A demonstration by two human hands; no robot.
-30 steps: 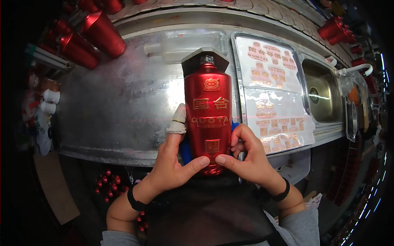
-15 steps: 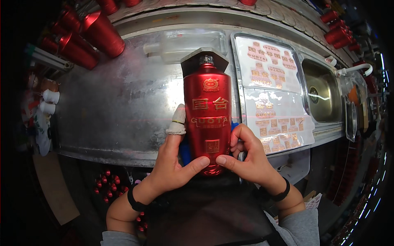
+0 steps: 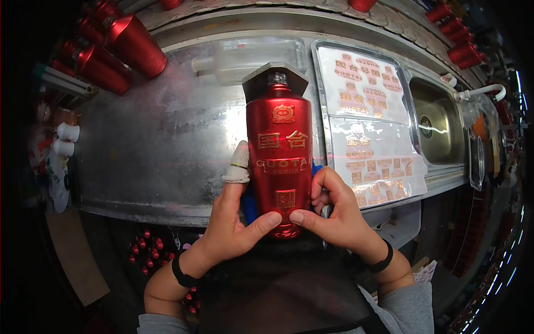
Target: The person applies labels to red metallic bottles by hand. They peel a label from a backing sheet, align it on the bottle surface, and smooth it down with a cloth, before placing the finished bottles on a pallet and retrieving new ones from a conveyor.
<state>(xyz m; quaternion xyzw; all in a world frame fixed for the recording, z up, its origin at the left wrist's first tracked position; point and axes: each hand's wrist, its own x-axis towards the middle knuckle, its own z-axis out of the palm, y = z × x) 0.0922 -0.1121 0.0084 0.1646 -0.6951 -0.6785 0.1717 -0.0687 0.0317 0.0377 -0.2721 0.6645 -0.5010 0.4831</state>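
A glossy red bottle (image 3: 281, 119) with gold decals on its front stands before me, its clear threaded neck at the far end. My left hand (image 3: 236, 217) grips its lower left, thumb on the front; a whitish cloth finger cover (image 3: 238, 161) sits on the index finger along the bottle's side. My right hand (image 3: 336, 214) closes on the lower right, thumb near the other thumb and fingers curled. A dark angular plate (image 3: 296, 83) shows behind the bottle's neck. Blue material (image 3: 250, 207) peeks out beside the bottle's lower part. Fingertips behind the bottle are hidden.
Right of the bottle, a metal tray (image 3: 319, 67) holds sheets of gold decals (image 3: 361, 139). A sink (image 3: 431, 150) with a white tap (image 3: 486, 91) lies beyond. A clear bottle (image 3: 239, 64) lies behind. Several red bottles (image 3: 136, 47) crowd the far left of the metal table (image 3: 150, 139).
Both hands keep their hold, and the bottle has turned very slightly, its emblem now plainer. Along the far edge, red pieces have shifted to the right.
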